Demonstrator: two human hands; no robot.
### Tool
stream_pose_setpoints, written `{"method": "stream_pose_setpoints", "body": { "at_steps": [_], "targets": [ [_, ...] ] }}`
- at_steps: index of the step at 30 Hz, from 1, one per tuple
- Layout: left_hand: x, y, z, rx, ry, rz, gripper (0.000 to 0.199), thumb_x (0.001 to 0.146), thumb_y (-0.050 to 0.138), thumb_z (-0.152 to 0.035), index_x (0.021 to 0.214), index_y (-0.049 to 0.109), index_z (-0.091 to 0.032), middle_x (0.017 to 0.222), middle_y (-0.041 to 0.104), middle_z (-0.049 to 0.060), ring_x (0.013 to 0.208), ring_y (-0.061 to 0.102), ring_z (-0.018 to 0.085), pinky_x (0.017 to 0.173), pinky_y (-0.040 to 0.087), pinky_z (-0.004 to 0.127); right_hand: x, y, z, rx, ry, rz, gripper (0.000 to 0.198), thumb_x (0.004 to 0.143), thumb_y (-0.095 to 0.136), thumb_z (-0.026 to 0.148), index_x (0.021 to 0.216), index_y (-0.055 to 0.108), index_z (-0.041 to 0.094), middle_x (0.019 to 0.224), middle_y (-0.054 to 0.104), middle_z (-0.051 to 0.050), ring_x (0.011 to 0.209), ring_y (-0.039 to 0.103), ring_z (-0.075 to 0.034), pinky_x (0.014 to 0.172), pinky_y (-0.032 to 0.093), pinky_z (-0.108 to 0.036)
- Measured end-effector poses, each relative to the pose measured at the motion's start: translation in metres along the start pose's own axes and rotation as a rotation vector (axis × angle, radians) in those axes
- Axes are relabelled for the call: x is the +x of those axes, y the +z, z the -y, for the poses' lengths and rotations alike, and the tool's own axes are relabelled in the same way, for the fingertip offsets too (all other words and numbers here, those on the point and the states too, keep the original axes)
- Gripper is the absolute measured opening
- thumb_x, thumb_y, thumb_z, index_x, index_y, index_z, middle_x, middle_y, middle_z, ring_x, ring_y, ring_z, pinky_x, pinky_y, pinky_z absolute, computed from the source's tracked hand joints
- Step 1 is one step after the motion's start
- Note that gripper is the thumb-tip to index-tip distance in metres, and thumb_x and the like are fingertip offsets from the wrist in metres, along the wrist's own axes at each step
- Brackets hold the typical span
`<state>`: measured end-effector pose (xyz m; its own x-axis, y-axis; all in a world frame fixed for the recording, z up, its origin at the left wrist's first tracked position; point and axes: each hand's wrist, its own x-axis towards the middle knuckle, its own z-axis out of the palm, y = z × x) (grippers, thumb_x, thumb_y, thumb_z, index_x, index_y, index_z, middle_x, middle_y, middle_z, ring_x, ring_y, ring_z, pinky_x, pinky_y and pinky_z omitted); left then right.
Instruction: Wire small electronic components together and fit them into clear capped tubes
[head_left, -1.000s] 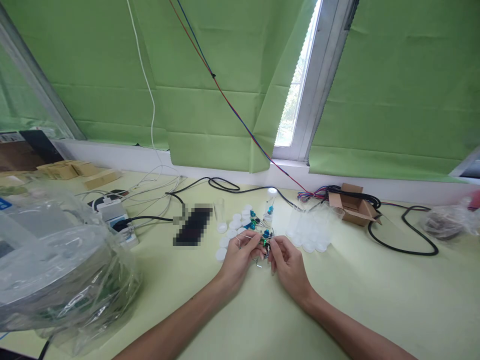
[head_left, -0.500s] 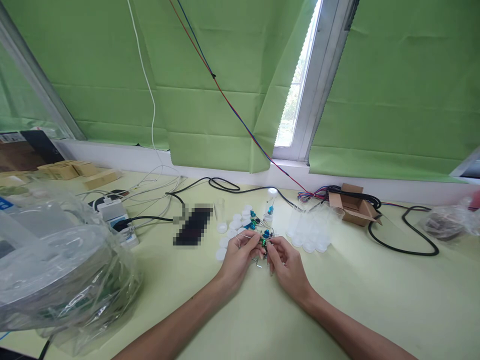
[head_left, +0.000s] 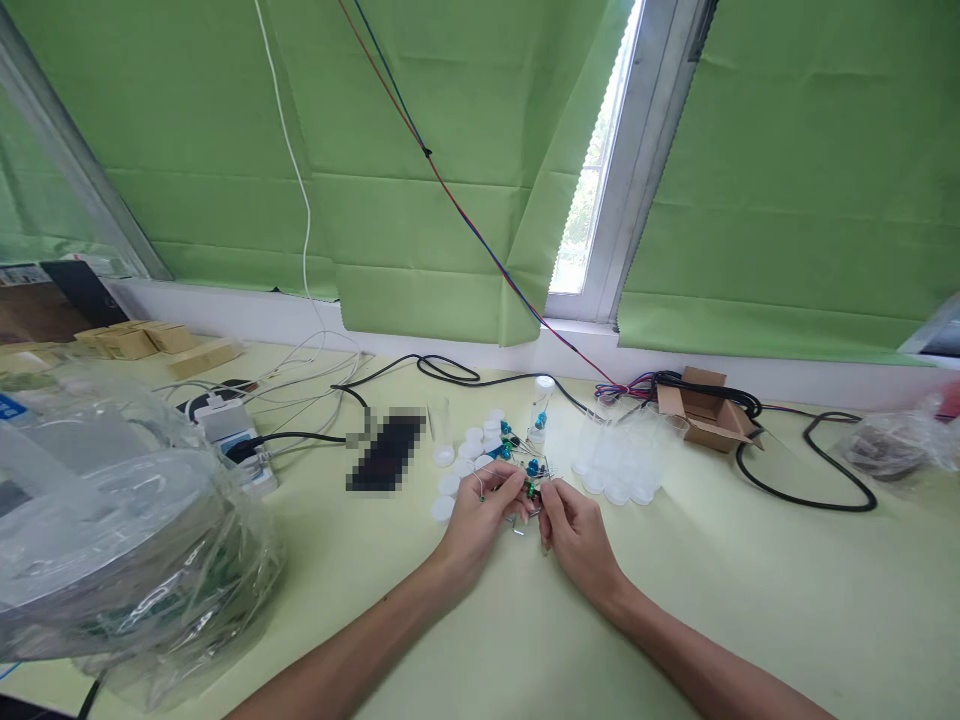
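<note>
My left hand [head_left: 480, 512] and my right hand [head_left: 576, 520] are together above the table, both closed in a pinch. Between their fingertips is a small green part [head_left: 531, 490], touched from both sides and too small to make out fully. A thin wire-like piece [head_left: 481, 484] shows against the left hand's fingers. Just beyond the hands lie small blue parts [head_left: 501, 452] with thin dark pieces among them. A bent metal rod [head_left: 519, 531] rests on the table under the fingertips. White round caps [head_left: 448, 485] lie left of the hands.
Behind the hands stands a capped clear tube [head_left: 539, 410] with a blue part inside. Another clear tube [head_left: 441, 430] is farther left. Several clear tubes [head_left: 619, 465] cluster at right, near an open cardboard box [head_left: 709, 415]. A plastic-wrapped spool [head_left: 112, 530] fills the left; black cables [head_left: 510, 378] run behind.
My right hand's fingertips have shifted slightly right, and the green part has turned a little. The thin piece by my left hand now points downward. Nothing else has moved.
</note>
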<state>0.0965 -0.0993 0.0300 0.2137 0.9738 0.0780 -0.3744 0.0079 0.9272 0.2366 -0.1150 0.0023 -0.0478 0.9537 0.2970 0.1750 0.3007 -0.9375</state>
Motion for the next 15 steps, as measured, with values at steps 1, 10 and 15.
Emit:
{"method": "stream_pose_setpoints", "body": {
  "at_steps": [1, 10, 15],
  "targets": [
    [-0.0005, 0.0002, -0.0003, 0.006, -0.004, 0.004, 0.021, 0.080, 0.071, -0.035, 0.079, 0.066, -0.015, 0.064, 0.061, 0.001, 0.060, 0.057, 0.013, 0.062, 0.047, 0.026, -0.0002, 0.0000, -0.0001, -0.013, -0.002, -0.005, 0.045, 0.098, 0.039, 0.050, 0.067, 0.049, 0.020, 0.050, 0.046, 0.005, 0.044, 0.044, -0.011, 0.048, 0.035, -0.024],
    [0.0005, 0.0016, -0.0021, -0.064, -0.031, -0.022, 0.022, 0.077, 0.075, -0.035, 0.076, 0.066, -0.015, 0.065, 0.061, 0.001, 0.060, 0.057, 0.012, 0.059, 0.047, 0.024, -0.0011, 0.0007, 0.0026, -0.003, 0.010, -0.048, 0.045, 0.097, 0.039, 0.054, 0.071, 0.051, 0.020, 0.048, 0.047, 0.005, 0.043, 0.043, -0.011, 0.046, 0.035, -0.024],
    [0.0017, -0.0005, -0.0018, -0.135, -0.045, -0.046, 0.022, 0.075, 0.077, -0.034, 0.077, 0.066, -0.015, 0.068, 0.062, 0.001, 0.060, 0.058, 0.011, 0.059, 0.048, 0.023, -0.0013, 0.0006, 0.0006, 0.059, -0.013, -0.005, 0.031, 0.093, 0.052, 0.048, 0.103, 0.052, 0.019, 0.058, 0.055, 0.004, 0.051, 0.052, -0.013, 0.047, 0.039, -0.023]
  ]
}}
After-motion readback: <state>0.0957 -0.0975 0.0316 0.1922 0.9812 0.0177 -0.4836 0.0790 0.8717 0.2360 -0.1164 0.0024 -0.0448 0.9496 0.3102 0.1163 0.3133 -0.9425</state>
